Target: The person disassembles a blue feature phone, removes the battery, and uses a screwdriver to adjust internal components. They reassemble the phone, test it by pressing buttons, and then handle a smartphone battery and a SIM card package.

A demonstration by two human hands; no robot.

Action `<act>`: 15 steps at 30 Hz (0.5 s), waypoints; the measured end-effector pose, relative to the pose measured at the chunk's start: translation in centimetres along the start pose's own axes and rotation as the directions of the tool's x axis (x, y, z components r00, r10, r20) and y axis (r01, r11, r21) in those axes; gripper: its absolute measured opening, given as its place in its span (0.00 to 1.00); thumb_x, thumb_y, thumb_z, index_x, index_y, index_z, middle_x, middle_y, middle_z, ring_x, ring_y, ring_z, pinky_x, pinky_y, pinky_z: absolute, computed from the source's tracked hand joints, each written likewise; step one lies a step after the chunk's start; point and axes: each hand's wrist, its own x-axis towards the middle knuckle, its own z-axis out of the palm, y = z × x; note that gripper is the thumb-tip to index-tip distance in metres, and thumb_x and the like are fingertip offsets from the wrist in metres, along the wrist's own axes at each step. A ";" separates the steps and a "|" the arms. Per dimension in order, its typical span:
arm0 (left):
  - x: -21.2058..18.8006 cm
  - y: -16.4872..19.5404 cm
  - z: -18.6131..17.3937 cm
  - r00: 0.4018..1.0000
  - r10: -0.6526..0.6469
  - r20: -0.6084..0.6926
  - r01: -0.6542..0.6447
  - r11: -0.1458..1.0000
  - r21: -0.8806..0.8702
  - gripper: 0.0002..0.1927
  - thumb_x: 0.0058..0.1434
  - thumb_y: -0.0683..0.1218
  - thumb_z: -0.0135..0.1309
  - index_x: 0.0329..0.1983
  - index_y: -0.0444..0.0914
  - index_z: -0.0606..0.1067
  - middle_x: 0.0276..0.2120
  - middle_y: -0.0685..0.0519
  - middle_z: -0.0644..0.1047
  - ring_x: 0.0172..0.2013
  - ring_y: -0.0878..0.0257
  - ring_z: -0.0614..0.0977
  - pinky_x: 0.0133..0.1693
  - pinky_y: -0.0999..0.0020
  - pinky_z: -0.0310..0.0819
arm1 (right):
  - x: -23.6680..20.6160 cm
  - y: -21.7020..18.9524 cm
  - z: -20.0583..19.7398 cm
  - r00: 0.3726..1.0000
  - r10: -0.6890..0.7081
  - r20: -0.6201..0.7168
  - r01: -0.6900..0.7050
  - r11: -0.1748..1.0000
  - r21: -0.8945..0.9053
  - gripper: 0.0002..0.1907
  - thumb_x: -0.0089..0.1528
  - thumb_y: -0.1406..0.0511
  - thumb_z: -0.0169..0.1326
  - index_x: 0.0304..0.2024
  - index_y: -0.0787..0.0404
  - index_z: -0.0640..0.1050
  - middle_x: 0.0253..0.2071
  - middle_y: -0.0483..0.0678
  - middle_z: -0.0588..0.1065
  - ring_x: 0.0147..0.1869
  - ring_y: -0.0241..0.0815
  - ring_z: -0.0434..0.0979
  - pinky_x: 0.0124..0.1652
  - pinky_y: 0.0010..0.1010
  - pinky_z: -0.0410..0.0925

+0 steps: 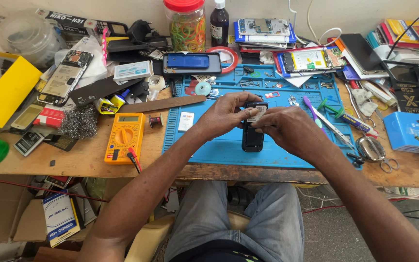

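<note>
Multimeter (124, 138) lies left of the blue mat (219, 145) on the bench (83, 160); over the mat, left hand (226, 114) steadies the black phone (253, 136) upright while right hand (289, 128) fingers pinch its small grey part (257, 112); scissors (374, 151) lie rightward.

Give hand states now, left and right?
Left hand: closed on the black phone, steadying its top.
Right hand: pinching a small pale part at the phone.

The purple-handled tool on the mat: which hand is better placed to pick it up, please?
Probably the right hand. The purple-handled tool lies just beyond it on the blue mat, while the left hand is across the black phone that both hands hold.
</note>
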 end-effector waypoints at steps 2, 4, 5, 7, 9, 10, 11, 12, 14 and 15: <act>0.1 -0.3 0.0 1.000 0.012 0.012 -0.011 0.999 -0.032 0.17 0.68 0.45 0.52 0.59 0.36 0.74 0.44 0.54 0.82 0.40 0.69 0.84 0.38 0.70 0.83 | -0.2 -0.4 0.4 1.000 -0.014 -0.025 0.013 1.000 -0.020 0.09 0.57 0.71 0.59 0.39 0.59 0.85 0.41 0.50 0.82 0.42 0.49 0.84 0.45 0.38 0.75; 0.0 -0.6 0.0 0.999 0.021 0.024 -0.019 0.996 -0.085 0.17 0.69 0.45 0.52 0.60 0.36 0.74 0.43 0.53 0.82 0.41 0.69 0.83 0.39 0.70 0.83 | -0.7 -1.2 1.0 0.998 -0.008 -0.066 0.005 0.999 -0.041 0.09 0.58 0.72 0.59 0.39 0.59 0.85 0.41 0.50 0.82 0.42 0.51 0.83 0.44 0.39 0.75; -0.1 -0.7 0.1 0.999 0.031 0.016 -0.030 0.995 -0.096 0.17 0.69 0.45 0.53 0.60 0.36 0.74 0.44 0.53 0.82 0.41 0.68 0.83 0.40 0.69 0.83 | -0.9 -1.6 1.3 0.995 0.021 -0.096 -0.026 0.999 -0.047 0.08 0.58 0.72 0.59 0.40 0.60 0.85 0.43 0.51 0.81 0.41 0.52 0.83 0.42 0.40 0.75; -0.4 -1.0 0.1 0.998 0.056 -0.006 -0.057 0.992 -0.110 0.17 0.70 0.45 0.53 0.60 0.35 0.75 0.45 0.52 0.81 0.42 0.68 0.82 0.40 0.68 0.81 | -1.4 -2.2 1.9 0.984 0.070 -0.163 -0.081 0.995 -0.058 0.08 0.59 0.71 0.60 0.42 0.63 0.84 0.45 0.54 0.80 0.39 0.54 0.82 0.39 0.42 0.74; -0.8 -1.2 0.2 1.000 0.003 -0.021 -0.006 0.986 -0.168 0.18 0.71 0.46 0.52 0.61 0.36 0.74 0.45 0.53 0.81 0.43 0.67 0.83 0.41 0.67 0.83 | -1.7 -2.4 2.3 0.972 0.001 -0.233 -0.022 0.996 -0.089 0.11 0.57 0.70 0.61 0.43 0.63 0.84 0.44 0.54 0.80 0.40 0.54 0.82 0.40 0.41 0.74; -0.9 -1.2 0.3 0.999 -0.026 -0.026 0.020 0.979 -0.202 0.18 0.71 0.47 0.51 0.61 0.36 0.73 0.44 0.53 0.81 0.44 0.67 0.83 0.41 0.66 0.84 | -1.7 -2.3 2.3 0.964 -0.030 -0.264 0.003 0.994 -0.106 0.13 0.56 0.70 0.61 0.44 0.63 0.84 0.43 0.54 0.80 0.41 0.54 0.82 0.40 0.41 0.74; -1.0 -1.3 0.4 0.999 -0.017 -0.037 0.010 0.982 -0.191 0.18 0.71 0.48 0.51 0.61 0.37 0.73 0.45 0.53 0.81 0.45 0.67 0.83 0.42 0.66 0.85 | -1.6 -2.1 2.3 0.965 0.003 -0.262 -0.021 0.998 -0.065 0.12 0.56 0.69 0.62 0.43 0.62 0.84 0.42 0.53 0.80 0.40 0.53 0.82 0.39 0.41 0.74; -1.1 -1.3 0.5 0.999 -0.012 -0.045 0.004 0.983 -0.181 0.18 0.71 0.48 0.51 0.61 0.37 0.73 0.45 0.53 0.81 0.46 0.67 0.83 0.42 0.66 0.85 | -1.5 -1.8 2.2 0.966 0.041 -0.257 -0.048 0.999 -0.021 0.11 0.56 0.68 0.63 0.41 0.61 0.85 0.41 0.52 0.80 0.39 0.51 0.82 0.39 0.40 0.74; -1.1 -1.3 0.6 0.998 -0.010 -0.054 0.001 0.986 -0.166 0.18 0.71 0.49 0.51 0.60 0.37 0.73 0.46 0.52 0.82 0.46 0.66 0.83 0.42 0.65 0.86 | -1.2 -1.2 2.1 0.966 0.133 -0.221 -0.128 0.991 0.037 0.09 0.56 0.67 0.65 0.39 0.59 0.85 0.40 0.50 0.81 0.38 0.49 0.82 0.38 0.39 0.74; -1.1 -1.3 0.7 0.998 -0.005 -0.057 -0.004 0.988 -0.157 0.18 0.70 0.49 0.51 0.60 0.37 0.73 0.47 0.52 0.82 0.46 0.66 0.84 0.42 0.65 0.87 | -1.0 -0.9 2.0 0.964 0.181 -0.194 -0.175 0.983 0.046 0.08 0.56 0.67 0.65 0.39 0.59 0.85 0.39 0.49 0.81 0.37 0.48 0.83 0.38 0.38 0.74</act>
